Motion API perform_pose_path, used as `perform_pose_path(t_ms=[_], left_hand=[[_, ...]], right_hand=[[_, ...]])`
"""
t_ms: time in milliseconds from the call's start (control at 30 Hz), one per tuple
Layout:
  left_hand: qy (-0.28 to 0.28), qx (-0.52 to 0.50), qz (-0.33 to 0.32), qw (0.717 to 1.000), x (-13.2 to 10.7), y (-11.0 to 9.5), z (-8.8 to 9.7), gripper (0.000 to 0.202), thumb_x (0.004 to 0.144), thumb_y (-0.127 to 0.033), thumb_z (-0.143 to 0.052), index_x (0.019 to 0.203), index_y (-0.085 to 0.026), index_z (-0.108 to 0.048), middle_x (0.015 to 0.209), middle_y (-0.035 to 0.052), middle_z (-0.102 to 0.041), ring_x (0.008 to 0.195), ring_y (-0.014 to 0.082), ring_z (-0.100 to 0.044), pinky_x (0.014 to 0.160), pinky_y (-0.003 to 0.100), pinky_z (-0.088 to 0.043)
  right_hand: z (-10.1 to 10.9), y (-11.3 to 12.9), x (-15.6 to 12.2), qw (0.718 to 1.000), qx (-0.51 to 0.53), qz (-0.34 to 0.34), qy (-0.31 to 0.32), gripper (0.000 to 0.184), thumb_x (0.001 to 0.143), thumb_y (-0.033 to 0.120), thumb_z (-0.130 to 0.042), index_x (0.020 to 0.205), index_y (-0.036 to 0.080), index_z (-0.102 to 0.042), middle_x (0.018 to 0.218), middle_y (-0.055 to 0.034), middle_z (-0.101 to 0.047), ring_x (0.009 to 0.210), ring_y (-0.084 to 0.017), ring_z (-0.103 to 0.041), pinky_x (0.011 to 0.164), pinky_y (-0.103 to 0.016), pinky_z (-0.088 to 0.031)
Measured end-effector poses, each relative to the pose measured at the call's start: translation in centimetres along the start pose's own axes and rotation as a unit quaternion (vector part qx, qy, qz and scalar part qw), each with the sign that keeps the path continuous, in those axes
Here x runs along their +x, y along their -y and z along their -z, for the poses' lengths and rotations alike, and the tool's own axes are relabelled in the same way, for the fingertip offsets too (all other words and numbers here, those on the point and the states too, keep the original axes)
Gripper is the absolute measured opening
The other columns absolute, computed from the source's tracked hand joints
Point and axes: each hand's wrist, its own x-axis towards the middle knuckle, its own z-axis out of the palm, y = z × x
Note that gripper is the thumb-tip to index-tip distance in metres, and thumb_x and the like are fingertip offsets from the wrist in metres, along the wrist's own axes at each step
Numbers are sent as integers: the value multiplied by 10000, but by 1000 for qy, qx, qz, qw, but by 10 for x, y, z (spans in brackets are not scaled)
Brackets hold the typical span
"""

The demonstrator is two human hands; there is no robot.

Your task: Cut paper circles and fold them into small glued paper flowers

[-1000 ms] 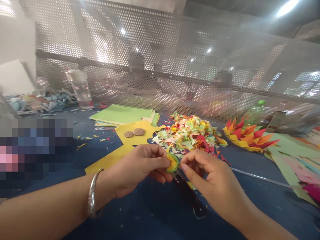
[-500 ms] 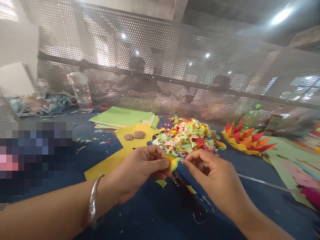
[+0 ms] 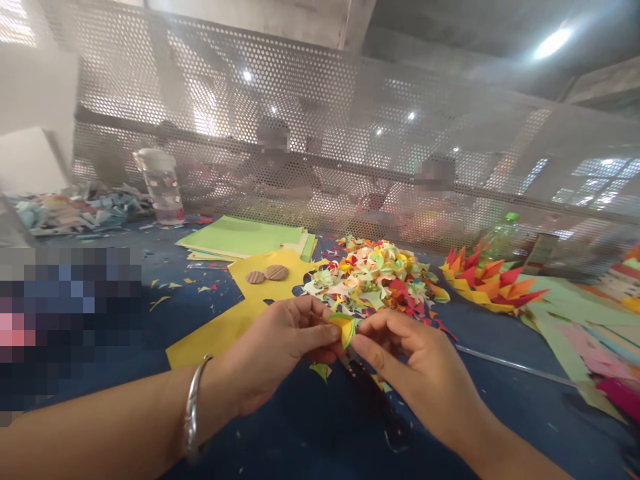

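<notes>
Head view: left hand (image 3: 287,347) pinches folded paper (image 3: 346,328) beside the right hand (image 3: 417,353).

The left grip (image 3: 280,350) covered one side of the folded green-and-yellow paper (image 3: 346,328), and whether the right grip (image 3: 417,353) touched it could not be told. Behind the fingers, the upper end of the dark handle (image 3: 377,397) was out of sight. Both forearms ran off the frame. In the pile of scraps (image 3: 380,273), single pieces were too small to make out. The paper flower (image 3: 493,283) hid the green bottle's (image 3: 500,233) base. The right edge cut off a magenta piece (image 3: 620,397). People beyond the mesh (image 3: 310,87) were blurred; pixel blocks (image 3: 65,313) masked the left side.
</notes>
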Motion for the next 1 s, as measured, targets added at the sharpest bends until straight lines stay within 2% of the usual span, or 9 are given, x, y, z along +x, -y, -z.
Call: perform_pose_path(t_ms=[300, 500, 633, 700, 800, 867, 933, 1000], left_hand=[[14, -20, -2, 1000, 0, 2, 2, 257, 723, -273, -795, 744, -149, -571, 705, -10, -641, 647, 97, -578, 710, 251, -461], [24, -10, -21, 999, -1, 3, 2, 249, 746, -274, -777, 752, -152, -560, 695, -13, -641, 660, 98, -590, 686, 232, -456], [40, 43, -38, 998, -2, 3, 0, 246, 731, -288, -776, 741, -155, -568, 687, -3, -651, 678, 118, -617, 678, 242, -468], [49, 58, -42, 996, -1, 2, 1, 228, 736, -286, -767, 784, -161, -582, 717, 2, -662, 711, 130, -633, 698, 252, -477], [63, 76, -37, 994, 1, 1, 3, 270, 763, -276, -737, 976, -186, -596, 768, 7, -688, 772, 155, -660, 746, 282, -488], [82, 121, -35, 989, 3, 1, 5, 258, 789, -291, -704, 1006, -189, -609, 782, 14, -691, 775, 162, -654, 759, 298, -488], [106, 210, -50, 971, 4, 0, 8, 154, 818, -318, -659, 874, -176, -644, 744, 8, -663, 716, 151, -614, 713, 283, -470], [100, 319, -88, 938, 7, -2, 14, 172, 839, -329, -618, 768, -176, -653, 703, -1, -629, 654, 137, -554, 639, 261, -423]], right_hand=[[0, -4, -2, 998, 40, -31, 38, 241, 918, 414, -562, 831, 205, -644, 646, 17, -564, 553, -118, -504, 492, -238, -458], [-1, -3, -1, 999, 23, -34, 25, 195, 907, 380, -560, 857, 205, -632, 707, -8, -628, 598, -140, -575, 516, -243, -497], [-2, -4, -2, 999, 15, -36, 14, 137, 879, 332, -582, 905, 210, -637, 702, -6, -635, 617, -161, -623, 514, -244, -504], [-2, -6, -2, 999, 11, -33, 13, 131, 878, 323, -582, 911, 212, -641, 682, 1, -616, 622, -166, -631, 512, -242, -502], [-2, -8, -3, 999, 13, -35, 19, 142, 898, 325, -553, 907, 213, -640, 683, 1, -604, 634, -168, -632, 513, -240, -501], [-1, -9, -3, 999, 20, -38, 28, 148, 906, 322, -540, 924, 214, -639, 688, 1, -605, 633, -164, -625, 506, -236, -497], [-1, -9, -3, 998, 28, -40, 31, 146, 902, 321, -544, 934, 214, -639, 695, -1, -614, 620, -158, -612, 494, -232, -489], [0, -8, -3, 998, 39, -38, 17, 138, 889, 319, -561, 925, 211, -639, 694, 2, -621, 578, -141, -585, 483, -229, -482]])
